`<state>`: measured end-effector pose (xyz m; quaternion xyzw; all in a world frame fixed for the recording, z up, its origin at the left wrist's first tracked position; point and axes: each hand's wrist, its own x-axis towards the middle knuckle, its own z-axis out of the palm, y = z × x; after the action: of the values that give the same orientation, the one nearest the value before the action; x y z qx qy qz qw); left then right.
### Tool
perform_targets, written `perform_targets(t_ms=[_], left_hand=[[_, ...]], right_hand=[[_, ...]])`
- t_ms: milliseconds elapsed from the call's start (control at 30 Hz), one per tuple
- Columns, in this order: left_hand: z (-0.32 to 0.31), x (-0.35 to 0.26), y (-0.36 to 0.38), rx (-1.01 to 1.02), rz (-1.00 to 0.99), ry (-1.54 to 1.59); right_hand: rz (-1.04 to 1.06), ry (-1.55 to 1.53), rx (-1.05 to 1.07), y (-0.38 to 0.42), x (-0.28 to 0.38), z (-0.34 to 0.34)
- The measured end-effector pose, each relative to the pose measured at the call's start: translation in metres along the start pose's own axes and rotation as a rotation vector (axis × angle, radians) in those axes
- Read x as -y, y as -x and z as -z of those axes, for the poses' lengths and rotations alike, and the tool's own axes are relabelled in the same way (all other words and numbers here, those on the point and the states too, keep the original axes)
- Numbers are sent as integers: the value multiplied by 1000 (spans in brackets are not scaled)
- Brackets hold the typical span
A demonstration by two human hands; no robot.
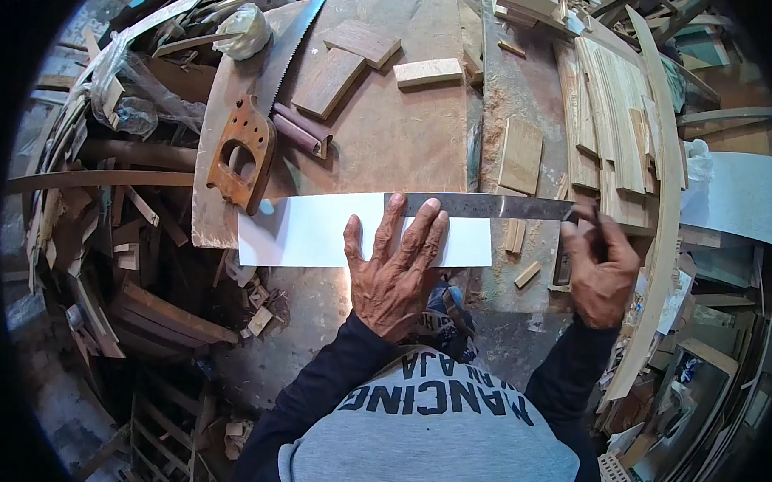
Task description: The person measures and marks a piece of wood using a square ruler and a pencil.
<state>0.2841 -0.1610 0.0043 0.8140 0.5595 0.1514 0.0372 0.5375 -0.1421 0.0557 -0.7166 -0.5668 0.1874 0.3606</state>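
Observation:
A white sheet of paper (306, 230) lies along the near edge of the wooden board (364, 147). Across its right upper part runs a steel ruler (472, 205), which sticks out past the paper to the right. My left hand (393, 275) presses down flat with fingers spread, fingertips on the ruler and paper. At the ruler's right end, my right hand (603, 270) is closed with thumb and fingers around the tip. A dark spot beside those fingers is too small to make out. A handsaw (245, 151) with a wooden handle rests left of the paper.
Wood blocks (328, 82) and rolled brown tubes (302, 132) lie on the board. Stacked wooden strips (611, 113) and a long curved strip (648, 276) stand at the right. Sawdust and offcuts (528, 274) lie near my right hand. Scrap wood (175, 314) crowds the left.

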Motion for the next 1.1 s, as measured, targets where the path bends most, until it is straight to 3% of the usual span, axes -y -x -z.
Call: perform_targets(t_ms=[200, 233, 433, 533, 1100], left_hand=[[1, 0, 0, 16, -4, -12], [0, 0, 0, 20, -3, 9], [1, 0, 1, 40, 6, 52], [2, 0, 0, 40, 5, 58], [1, 1, 0, 9, -11, -31]], right_hand=[[424, 225, 204, -14, 27, -23], [322, 168, 330, -17, 25, -26], [438, 155, 557, -40, 21, -39], [513, 195, 569, -47, 21, -43], [510, 103, 628, -53, 13, -47]])
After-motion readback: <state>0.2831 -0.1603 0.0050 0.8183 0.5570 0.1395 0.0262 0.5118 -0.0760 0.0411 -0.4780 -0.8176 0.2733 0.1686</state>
